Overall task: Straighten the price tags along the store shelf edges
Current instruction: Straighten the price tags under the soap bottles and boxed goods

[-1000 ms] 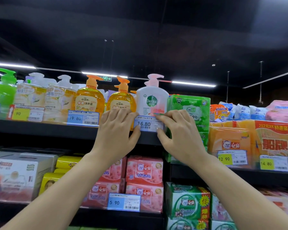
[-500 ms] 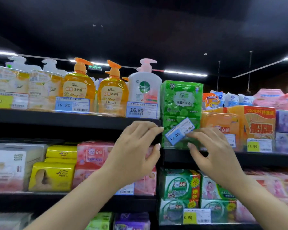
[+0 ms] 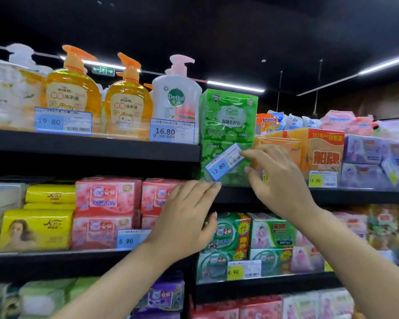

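Left hand (image 3: 184, 217): fingers loosely spread, holding nothing, fingertips just below the lower left corner of the tilted 12.80 price tag (image 3: 224, 161). Tag: blue-edged, askew against the green soap pack (image 3: 226, 125), up-right of that hand. Right hand (image 3: 279, 178): forefinger touching the tag's upper right end, thumb below; whether it pinches, cannot tell.

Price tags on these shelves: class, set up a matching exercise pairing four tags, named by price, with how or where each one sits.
Column 1:
1. 12.80 tag
2. 16.80 tag
3. 8.90 tag
4. 5.90 tag

Column 2:
A. level, below the white Dettol bottle
B. tilted, touched by the right hand
C. partly hidden by the left hand
D. yellow, under green packs

Pairs: 1-B, 2-A, 3-D, 4-C
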Action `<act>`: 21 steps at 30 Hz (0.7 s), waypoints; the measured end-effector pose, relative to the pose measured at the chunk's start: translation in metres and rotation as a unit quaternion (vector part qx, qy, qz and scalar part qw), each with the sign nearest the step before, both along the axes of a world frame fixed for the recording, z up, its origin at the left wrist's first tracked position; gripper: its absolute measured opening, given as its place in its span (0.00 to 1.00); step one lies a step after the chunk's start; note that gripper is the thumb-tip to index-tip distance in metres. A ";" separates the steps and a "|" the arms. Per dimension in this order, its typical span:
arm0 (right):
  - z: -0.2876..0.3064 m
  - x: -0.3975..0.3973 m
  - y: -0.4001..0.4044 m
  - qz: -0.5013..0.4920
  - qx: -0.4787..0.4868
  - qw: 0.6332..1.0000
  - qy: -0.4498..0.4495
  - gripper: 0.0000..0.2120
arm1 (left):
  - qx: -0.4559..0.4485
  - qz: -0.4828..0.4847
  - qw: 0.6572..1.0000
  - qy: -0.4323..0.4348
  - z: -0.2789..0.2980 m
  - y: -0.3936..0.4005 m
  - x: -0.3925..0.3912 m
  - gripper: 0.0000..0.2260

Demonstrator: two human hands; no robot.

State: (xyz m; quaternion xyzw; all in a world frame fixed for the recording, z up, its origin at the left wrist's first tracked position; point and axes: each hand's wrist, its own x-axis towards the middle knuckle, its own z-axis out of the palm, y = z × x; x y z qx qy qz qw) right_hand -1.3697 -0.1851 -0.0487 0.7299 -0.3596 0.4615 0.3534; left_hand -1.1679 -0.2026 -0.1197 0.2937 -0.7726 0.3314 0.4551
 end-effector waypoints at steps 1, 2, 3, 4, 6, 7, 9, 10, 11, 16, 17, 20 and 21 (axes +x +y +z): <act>0.007 0.003 0.000 -0.016 -0.007 0.999 0.028 0.14 | 0.002 -0.005 1.000 0.011 -0.001 0.000 -0.002 0.21; 0.013 0.006 0.001 -0.030 -0.009 0.998 0.054 0.14 | 0.004 -0.009 1.000 0.020 -0.002 0.000 -0.004 0.21; 0.020 0.009 0.002 -0.044 -0.007 0.996 0.074 0.15 | 0.006 -0.011 1.000 0.028 -0.002 0.001 -0.006 0.20; 0.026 0.012 0.003 -0.057 -0.003 0.994 0.089 0.16 | 0.007 -0.014 0.999 0.035 -0.003 0.000 -0.007 0.20; 0.034 0.016 0.004 -0.076 0.012 0.991 0.113 0.17 | 0.008 -0.022 0.998 0.054 -0.003 0.000 -0.009 0.19; 0.037 0.017 0.004 -0.082 0.023 0.989 0.122 0.17 | 0.011 -0.027 0.997 0.065 -0.004 0.001 -0.010 0.19; 0.039 0.015 0.002 -0.097 0.048 0.986 0.127 0.16 | 0.022 -0.036 0.996 0.084 -0.005 0.003 -0.012 0.20; 0.038 0.013 0.001 -0.104 0.058 0.985 0.124 0.16 | 0.029 -0.037 0.995 0.091 -0.005 0.004 -0.014 0.20; 0.037 0.011 0.000 -0.110 0.066 0.985 0.119 0.16 | 0.034 -0.038 0.994 0.095 -0.006 0.005 -0.015 0.20; 0.035 0.003 -0.001 -0.088 0.086 0.989 0.077 0.08 | 0.056 -0.032 0.993 0.094 -0.005 0.008 -0.016 0.20; 0.035 0.003 -0.001 -0.080 0.089 0.990 0.071 0.07 | 0.060 -0.031 0.993 0.091 -0.005 0.008 -0.015 0.21; 0.033 0.005 0.000 -0.059 0.110 0.991 0.051 0.07 | 0.071 -0.025 0.994 0.082 -0.005 0.009 -0.013 0.21; 0.032 0.005 0.000 -0.054 0.117 0.991 0.043 0.08 | 0.073 -0.023 0.994 0.080 -0.005 0.009 -0.013 0.21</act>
